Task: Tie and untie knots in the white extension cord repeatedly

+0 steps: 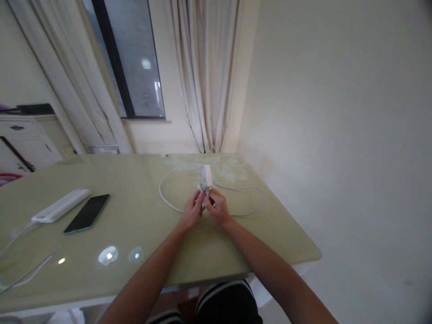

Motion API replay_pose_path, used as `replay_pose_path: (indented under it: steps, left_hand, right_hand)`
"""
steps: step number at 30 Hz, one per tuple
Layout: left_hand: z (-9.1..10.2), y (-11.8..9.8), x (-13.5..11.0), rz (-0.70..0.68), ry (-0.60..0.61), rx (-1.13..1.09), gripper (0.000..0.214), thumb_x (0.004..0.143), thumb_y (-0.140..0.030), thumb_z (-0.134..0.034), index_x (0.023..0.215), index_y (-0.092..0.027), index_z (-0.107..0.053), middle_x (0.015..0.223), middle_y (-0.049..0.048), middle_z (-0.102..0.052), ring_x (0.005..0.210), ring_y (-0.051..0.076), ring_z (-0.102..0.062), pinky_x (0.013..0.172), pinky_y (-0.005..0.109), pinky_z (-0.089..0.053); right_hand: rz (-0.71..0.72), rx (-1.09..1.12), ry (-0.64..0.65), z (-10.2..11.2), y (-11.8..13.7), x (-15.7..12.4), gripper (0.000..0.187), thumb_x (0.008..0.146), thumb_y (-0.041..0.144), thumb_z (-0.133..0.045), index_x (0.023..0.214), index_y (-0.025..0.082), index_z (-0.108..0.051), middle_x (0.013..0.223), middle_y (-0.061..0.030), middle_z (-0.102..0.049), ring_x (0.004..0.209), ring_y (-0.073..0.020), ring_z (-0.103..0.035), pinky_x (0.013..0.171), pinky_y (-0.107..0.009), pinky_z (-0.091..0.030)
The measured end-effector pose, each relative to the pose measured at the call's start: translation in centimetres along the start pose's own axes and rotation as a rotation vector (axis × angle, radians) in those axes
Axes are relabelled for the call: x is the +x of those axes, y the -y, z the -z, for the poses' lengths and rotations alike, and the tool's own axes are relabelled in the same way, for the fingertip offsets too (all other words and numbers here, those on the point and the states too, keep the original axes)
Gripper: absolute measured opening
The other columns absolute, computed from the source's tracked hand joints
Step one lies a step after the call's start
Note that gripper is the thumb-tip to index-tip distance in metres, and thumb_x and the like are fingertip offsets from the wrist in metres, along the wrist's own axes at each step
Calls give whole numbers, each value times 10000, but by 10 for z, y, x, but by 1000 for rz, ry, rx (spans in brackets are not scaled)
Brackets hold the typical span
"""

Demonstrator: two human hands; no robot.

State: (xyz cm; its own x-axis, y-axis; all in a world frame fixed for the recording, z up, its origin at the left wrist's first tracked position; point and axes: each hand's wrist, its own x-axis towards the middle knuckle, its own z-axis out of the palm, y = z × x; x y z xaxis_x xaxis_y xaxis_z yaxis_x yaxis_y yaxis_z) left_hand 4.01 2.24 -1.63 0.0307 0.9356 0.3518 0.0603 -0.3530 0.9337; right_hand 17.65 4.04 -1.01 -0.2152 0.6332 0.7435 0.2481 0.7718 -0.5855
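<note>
Just above the middle of the table, a white charger [207, 176] stands up between my hands, shaped like a small block. My left hand [192, 208] is closed, its fingertips pinching small greyish-white parts at the charger's near end. From the other side my right hand [218, 207] pinches the same end, fingertips close to those of the left. What exactly lies between the fingers is too small and partly hidden to tell. A thin white cable [161, 191] loops out on the table to the left and right of the hands, passing behind them.
To the left lie a dark-screened phone [87, 213] and a long white power strip [62, 206] with its cord. Another white cable [30, 272] rests near the front left. The glossy table [145, 243] ends beside a wall [337, 135] at right. Curtains [205, 72] hang behind.
</note>
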Motion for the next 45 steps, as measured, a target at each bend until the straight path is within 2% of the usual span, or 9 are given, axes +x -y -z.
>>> replay_pose_path:
  steps: [5,10,14,18,25,32,38,42,45]
  left_hand:
    - [3,-8,1,45,-1,-28,521,920,-657,-552,1098,-171,-608,572,-64,-532,382,87,-481,363,195,-383]
    - [0,-8,-1,15,-68,-121,462,888,-605,-632,1084,-194,-550,802,-7,-659,466,75,-564,401,183,-407]
    - [1,-5,0,-34,-44,-163,413,869,-537,-699,1032,-212,-504,1108,54,-673,563,81,-643,445,195,-437]
    - [4,-6,0,-49,36,-121,380,892,-503,-691,1055,-210,-513,977,28,-669,609,102,-658,480,198,-451]
    - [1,-8,-6,-169,-32,7,442,787,-400,-817,1005,-213,-481,1017,14,-638,672,88,-657,503,166,-442]
    - [0,2,-8,-291,-250,159,337,821,-391,-787,854,-201,-511,809,-6,-637,637,99,-639,569,208,-530]
    - [1,-4,-8,-236,-355,94,411,780,-467,-816,799,-201,-504,716,1,-673,555,142,-692,522,248,-584]
    - [0,-10,-8,-228,-427,34,427,767,-480,-826,793,-194,-510,700,-12,-655,525,145,-689,494,254,-592]
    - [2,-12,-8,-269,-452,30,408,776,-453,-827,794,-187,-518,731,-15,-637,540,141,-693,488,251,-595]
  right_hand:
    - [-1,48,29,3,1,1,340,1016,380,-483,1150,190,-731,1110,-110,-690,994,-198,-674,907,-310,-550]
    - [-262,163,-3,-1,-3,-1,475,1039,523,-411,1191,172,-693,888,-57,-665,588,-117,-611,554,-224,-522]
    - [-353,233,-102,-5,-4,1,513,1024,596,-406,1080,158,-667,755,-25,-634,552,-118,-600,524,-213,-497]
    - [-405,255,-117,-3,-4,4,538,996,646,-432,1017,160,-661,689,-16,-630,569,-134,-616,538,-220,-498]
    - [-400,159,-75,0,-10,3,667,1020,678,-326,873,156,-714,652,-37,-659,583,-141,-624,584,-231,-482]
    - [-352,18,-102,2,-14,4,586,1005,648,-440,683,188,-608,605,-20,-628,569,-134,-603,566,-224,-461]
    - [-359,171,-123,-1,-15,2,385,958,570,-595,1079,204,-572,856,-37,-729,719,-163,-733,597,-230,-557]
    - [-213,81,14,1,-8,1,340,981,406,-586,1247,194,-577,1034,-85,-745,853,-176,-751,697,-255,-585]
    - [-90,35,55,2,-8,1,428,955,316,-599,1358,184,-546,1116,-98,-733,870,-164,-725,842,-306,-585]
